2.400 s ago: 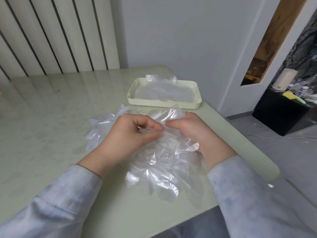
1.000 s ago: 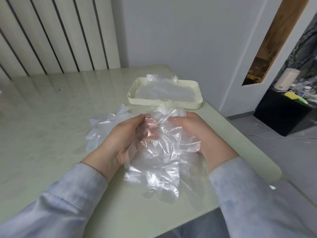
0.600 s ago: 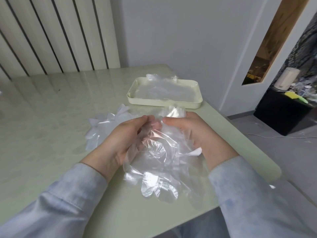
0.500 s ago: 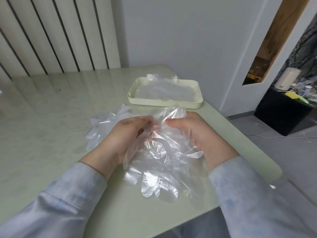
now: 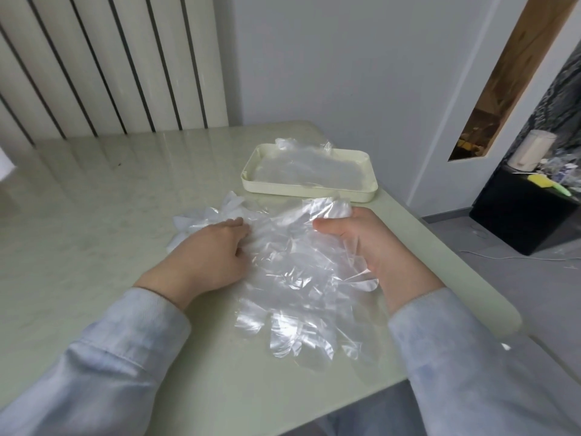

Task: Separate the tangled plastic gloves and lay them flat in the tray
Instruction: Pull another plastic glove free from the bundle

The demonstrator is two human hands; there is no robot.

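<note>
Head: two hands (image 5: 207,253) (image 5: 371,247), gloves (image 5: 295,278), one tray (image 5: 301,192)

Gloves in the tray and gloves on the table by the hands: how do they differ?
The gloves in the tray lie spread fairly flat inside the tray; the gloves on the table are a crumpled, overlapping bunch. Nothing touches the gloves in the tray, while the right hand grips the gloves on the table and the left hand rests at their edge. Both are thin clear plastic.
</note>
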